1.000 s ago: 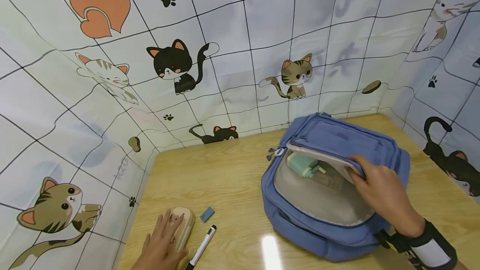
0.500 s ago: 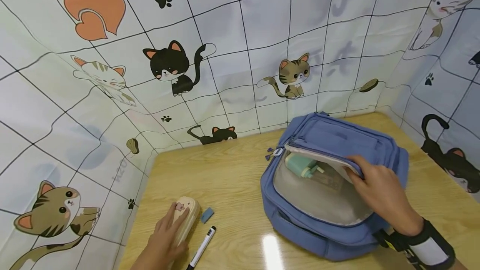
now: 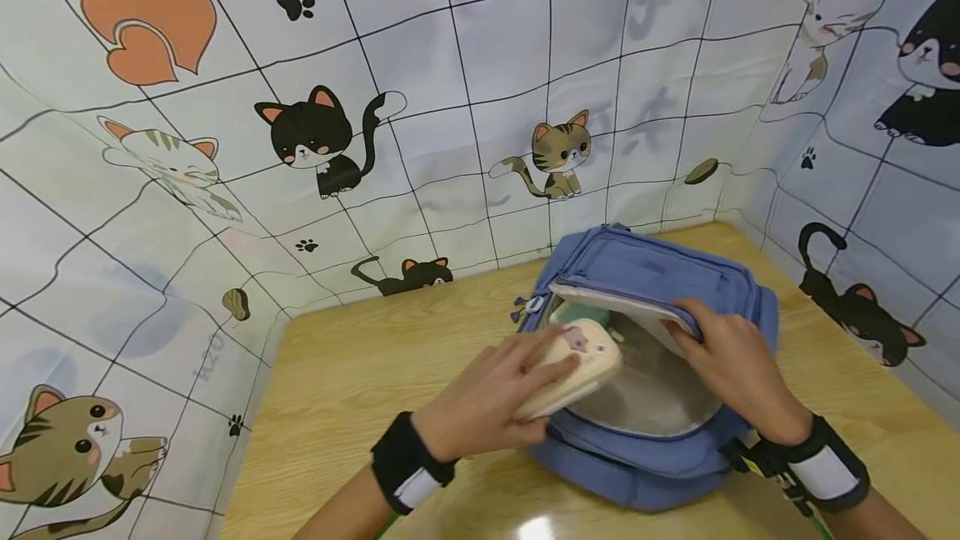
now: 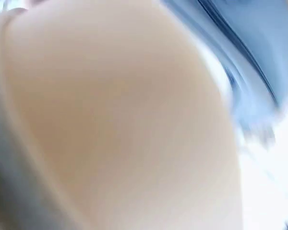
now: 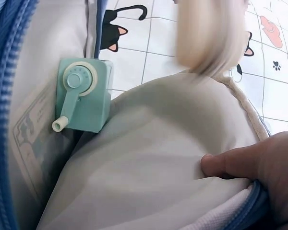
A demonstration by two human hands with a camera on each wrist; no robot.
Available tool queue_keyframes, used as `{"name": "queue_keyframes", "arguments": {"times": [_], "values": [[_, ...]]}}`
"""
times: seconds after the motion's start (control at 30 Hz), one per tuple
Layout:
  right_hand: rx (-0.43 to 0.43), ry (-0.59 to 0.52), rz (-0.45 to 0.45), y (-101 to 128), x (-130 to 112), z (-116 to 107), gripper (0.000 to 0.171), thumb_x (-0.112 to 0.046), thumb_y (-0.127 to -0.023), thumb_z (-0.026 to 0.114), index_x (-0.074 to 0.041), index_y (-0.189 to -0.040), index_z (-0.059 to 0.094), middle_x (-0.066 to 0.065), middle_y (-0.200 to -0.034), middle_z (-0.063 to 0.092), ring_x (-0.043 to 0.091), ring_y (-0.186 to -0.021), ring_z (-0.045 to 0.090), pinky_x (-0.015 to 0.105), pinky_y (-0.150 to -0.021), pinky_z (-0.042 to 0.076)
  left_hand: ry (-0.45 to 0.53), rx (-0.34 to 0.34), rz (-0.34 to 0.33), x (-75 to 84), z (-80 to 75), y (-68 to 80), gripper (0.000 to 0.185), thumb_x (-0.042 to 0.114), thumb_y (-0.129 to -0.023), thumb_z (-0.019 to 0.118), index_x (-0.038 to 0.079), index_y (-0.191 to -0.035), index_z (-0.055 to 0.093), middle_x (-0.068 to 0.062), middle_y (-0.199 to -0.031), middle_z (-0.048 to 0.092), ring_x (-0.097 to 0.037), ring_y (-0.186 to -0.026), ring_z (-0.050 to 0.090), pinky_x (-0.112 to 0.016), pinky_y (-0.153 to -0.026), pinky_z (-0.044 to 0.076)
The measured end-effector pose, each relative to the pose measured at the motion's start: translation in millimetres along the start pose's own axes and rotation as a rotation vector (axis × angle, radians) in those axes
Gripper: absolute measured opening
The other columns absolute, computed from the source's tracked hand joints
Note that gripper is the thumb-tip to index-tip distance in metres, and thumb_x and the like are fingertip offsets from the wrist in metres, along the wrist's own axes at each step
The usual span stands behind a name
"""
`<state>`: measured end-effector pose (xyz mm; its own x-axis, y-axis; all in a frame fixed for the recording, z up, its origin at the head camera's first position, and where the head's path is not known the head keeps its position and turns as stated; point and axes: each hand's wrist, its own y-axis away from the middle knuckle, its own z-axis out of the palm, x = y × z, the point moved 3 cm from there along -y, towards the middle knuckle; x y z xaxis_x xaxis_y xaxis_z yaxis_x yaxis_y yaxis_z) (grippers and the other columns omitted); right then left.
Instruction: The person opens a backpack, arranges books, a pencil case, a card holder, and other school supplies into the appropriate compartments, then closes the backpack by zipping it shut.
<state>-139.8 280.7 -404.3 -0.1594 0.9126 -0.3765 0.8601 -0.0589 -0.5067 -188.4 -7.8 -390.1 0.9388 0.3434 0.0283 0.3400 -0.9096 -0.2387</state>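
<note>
My left hand (image 3: 491, 394) holds a cream pencil case (image 3: 592, 357) with a small cartoon on its lid, at the left edge of the mouth of a blue backpack (image 3: 660, 261). My right hand (image 3: 731, 357) pinches the edge of the backpack's opened flap and keeps it raised. Inside, against the pale lining, sits a mint-green crank pencil sharpener (image 5: 89, 96), partly covered by the case in the head view. In the right wrist view, the pencil case (image 5: 209, 33) is a blur above the opening, and the right thumb (image 5: 230, 163) lies on the lining. The left wrist view is mostly blurred skin.
The backpack lies on a wooden table (image 3: 360, 365), enclosed by a white grid-patterned cloth (image 3: 427, 123) with cartoon cats. Zipper pulls (image 3: 531, 305) hang at the backpack's left side. A flat printed card (image 5: 29, 139) is inside the bag.
My left hand has lifted the pencil case off the table and carried it right to the backpack. The left arm now covers where the eraser and marker lay. The right hand keeps its hold.
</note>
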Motion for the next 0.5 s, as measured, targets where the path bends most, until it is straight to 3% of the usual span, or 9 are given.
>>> {"name": "queue_keyframes", "arguments": {"times": [0.1,0.2,0.33,0.5], "values": [[0.006,-0.002,0.000,-1,-1,1,0.025,-0.018,-0.089,0.066,-0.011,-0.113,0.063,-0.008,-0.049,0.040,0.001,-0.039,0.030,0.021,-0.041,0.024,0.000,-0.143,0.104,11.6,30.5,-40.0,0.075,0.044,-0.088,0.061,0.031,-0.151,0.023,-0.004,-0.160,0.014,-0.025,-0.140,0.031,-0.046,-0.098,0.047],[0.008,-0.002,-0.007,0,-2,2,0.024,-0.018,-0.089,0.066,-0.012,-0.113,0.063,-0.008,-0.048,0.041,0.000,-0.039,0.029,0.021,-0.040,0.024,0.007,-0.262,0.142,18.1,60.3,-68.2,0.074,0.049,-0.090,0.057,0.033,-0.152,0.020,-0.001,-0.160,0.014,-0.024,-0.142,0.029,-0.044,-0.102,0.045],[-0.004,0.004,-0.006,2,-4,1,0.024,-0.019,-0.091,0.065,-0.013,-0.114,0.063,-0.008,-0.047,0.041,-0.001,-0.037,0.027,0.021,-0.039,0.022,-0.018,-0.322,0.162,26.7,89.0,-96.2,0.072,0.054,-0.091,0.052,0.037,-0.151,0.016,0.005,-0.159,0.017,-0.020,-0.141,0.032,-0.038,-0.108,0.040],[-0.015,0.018,0.003,3,-5,-2,0.024,-0.020,-0.091,0.065,-0.014,-0.114,0.063,-0.008,-0.048,0.043,0.000,-0.037,0.028,0.021,-0.039,0.023,-0.008,-0.351,0.145,31.9,105.9,-121.3,0.075,0.052,-0.092,0.052,0.039,-0.151,0.009,0.009,-0.159,0.016,-0.018,-0.142,0.029,-0.035,-0.111,0.037]]}}
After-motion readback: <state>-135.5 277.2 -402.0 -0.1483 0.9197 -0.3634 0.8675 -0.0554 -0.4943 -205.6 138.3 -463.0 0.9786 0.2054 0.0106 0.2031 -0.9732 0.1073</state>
